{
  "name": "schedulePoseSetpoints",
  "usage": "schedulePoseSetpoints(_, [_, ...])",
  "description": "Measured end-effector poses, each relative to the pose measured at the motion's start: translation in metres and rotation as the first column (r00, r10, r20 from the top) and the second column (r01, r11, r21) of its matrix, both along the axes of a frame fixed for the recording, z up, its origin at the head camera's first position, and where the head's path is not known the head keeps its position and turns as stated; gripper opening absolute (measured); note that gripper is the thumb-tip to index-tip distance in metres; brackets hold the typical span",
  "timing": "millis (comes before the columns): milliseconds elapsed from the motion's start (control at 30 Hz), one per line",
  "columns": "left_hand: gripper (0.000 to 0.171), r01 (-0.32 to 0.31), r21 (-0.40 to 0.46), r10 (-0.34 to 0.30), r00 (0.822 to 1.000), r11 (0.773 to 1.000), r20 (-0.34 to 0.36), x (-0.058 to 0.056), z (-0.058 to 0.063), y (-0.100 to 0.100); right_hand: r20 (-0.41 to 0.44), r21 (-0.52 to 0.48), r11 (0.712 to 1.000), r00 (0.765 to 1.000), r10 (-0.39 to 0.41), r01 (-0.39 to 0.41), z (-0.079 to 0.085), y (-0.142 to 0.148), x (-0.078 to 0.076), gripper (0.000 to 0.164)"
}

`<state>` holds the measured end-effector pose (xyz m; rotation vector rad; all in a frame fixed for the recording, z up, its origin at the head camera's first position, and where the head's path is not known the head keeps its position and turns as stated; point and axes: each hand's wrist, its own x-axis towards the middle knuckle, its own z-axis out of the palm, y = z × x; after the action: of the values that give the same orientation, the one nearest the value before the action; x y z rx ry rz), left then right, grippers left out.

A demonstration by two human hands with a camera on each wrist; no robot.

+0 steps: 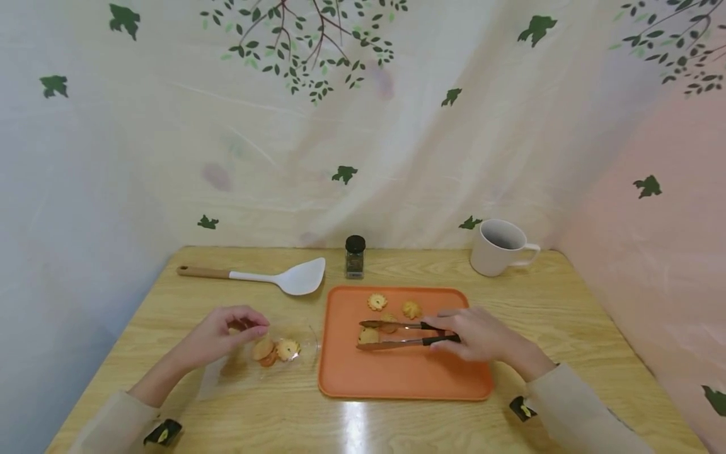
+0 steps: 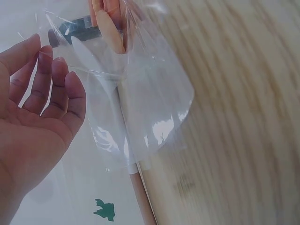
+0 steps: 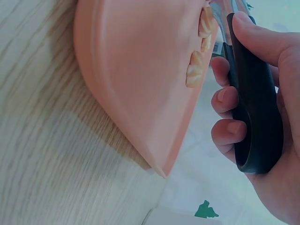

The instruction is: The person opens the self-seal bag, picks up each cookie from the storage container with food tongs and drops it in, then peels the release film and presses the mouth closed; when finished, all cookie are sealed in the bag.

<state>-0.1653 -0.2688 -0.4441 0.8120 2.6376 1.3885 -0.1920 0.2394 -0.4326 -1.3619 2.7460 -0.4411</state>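
Note:
My left hand (image 1: 212,340) pinches the edge of a clear plastic bag (image 2: 157,89) between thumb and fingertips. Inside the bag lie several cookies (image 1: 288,350), at its right part in the head view. In my right hand (image 1: 484,334) are kitchen tongs (image 1: 397,344), with fingers and thumb wrapped round the black handles (image 3: 258,103). The tongs' brown arms are spread over the orange tray (image 1: 351,378), and a square-looking cookie (image 1: 368,335) shows between their tips. A round cookie (image 1: 377,302) and a swirled cookie (image 1: 411,309) sit farther back, and another is partly hidden behind the upper arm.
Behind the bag lies a white spatula (image 1: 300,278) with a wooden handle. A small black-capped spice jar (image 1: 355,258) stands behind the tray. At the back right is a white mug (image 1: 493,252). A leaf-patterned curtain (image 1: 397,139) borders the wooden table (image 1: 272,416).

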Motion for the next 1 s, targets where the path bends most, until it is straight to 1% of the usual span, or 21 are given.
schedulePoseSetpoints(267, [0.009, 0.013, 0.006, -0.013, 1.000, 1.000, 0.001, 0.001, 0.003, 0.000, 0.008, -0.010, 1.000, 1.000, -0.010, 0.010, 0.002, 0.002, 0.005, 0.048])
schedulePoseSetpoints(400, [0.009, 0.010, -0.005, -0.010, 1.000, 1.000, 0.005, 0.000, 0.002, -0.001, 0.004, -0.012, 1.000, 1.000, -0.003, 0.003, 0.002, 0.002, 0.007, 0.047])
schedulePoseSetpoints(567, [0.009, 0.021, 0.004, -0.021, 1.000, 1.000, 0.008, 0.001, 0.002, -0.002, -0.007, -0.020, 1.000, 1.000, 0.001, -0.001, 0.001, 0.002, 0.007, 0.045])
schedulePoseSetpoints(667, [0.009, 0.021, 0.010, -0.021, 1.000, 1.000, 0.014, 0.001, 0.002, -0.002, 0.000, -0.018, 1.000, 1.000, -0.001, 0.001, 0.003, 0.003, 0.008, 0.045])
schedulePoseSetpoints(900, [0.009, 0.014, 0.007, -0.014, 1.000, 1.000, 0.007, 0.000, 0.000, -0.002, -0.031, -0.001, 1.000, 0.999, 0.005, -0.005, 0.008, 0.008, 0.013, 0.042])
schedulePoseSetpoints(1000, [0.009, 0.013, 0.006, -0.013, 1.000, 1.000, 0.013, 0.000, -0.001, -0.002, -0.032, 0.006, 1.000, 1.000, -0.001, 0.002, 0.008, 0.010, 0.015, 0.042])
